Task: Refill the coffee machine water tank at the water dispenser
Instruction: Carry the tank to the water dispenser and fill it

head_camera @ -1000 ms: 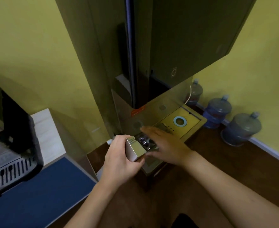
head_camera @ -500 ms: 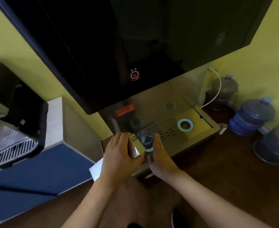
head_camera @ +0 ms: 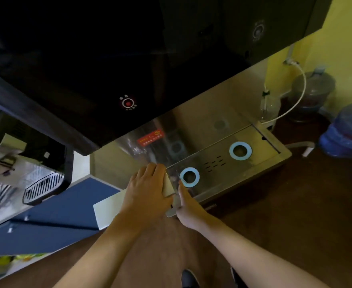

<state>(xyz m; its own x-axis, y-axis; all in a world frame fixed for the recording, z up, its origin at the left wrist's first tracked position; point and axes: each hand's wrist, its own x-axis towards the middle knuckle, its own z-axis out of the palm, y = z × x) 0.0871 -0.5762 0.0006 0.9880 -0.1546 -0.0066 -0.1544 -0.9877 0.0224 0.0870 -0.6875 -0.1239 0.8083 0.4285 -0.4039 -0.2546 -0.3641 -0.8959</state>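
The clear water tank [head_camera: 169, 188], with a pale cream end piece, stands at the left end of the water dispenser's steel drip tray [head_camera: 260, 161]. My left hand [head_camera: 146, 188] wraps over its left side. My right hand [head_camera: 188, 208] presses against its right front side, fingers pointing up at the left blue ring [head_camera: 189, 177], which shows partly through the clear wall. Above hangs the dispenser's black front with a lit red button [head_camera: 128, 103]. Whether there is water in the tank is not visible.
A second blue ring [head_camera: 240, 150] sits further right on the tray. The coffee machine's drip grille [head_camera: 44, 187] is on the counter at left, above blue cabinet fronts [head_camera: 52, 217]. Large water bottles [head_camera: 345, 132] and a white hose [head_camera: 295, 96] stand on the floor at right.
My right hand slid from on top of the tank to its right front side. The tank now stands on the tray by the left ring. My view has shifted closer under the dispenser front.
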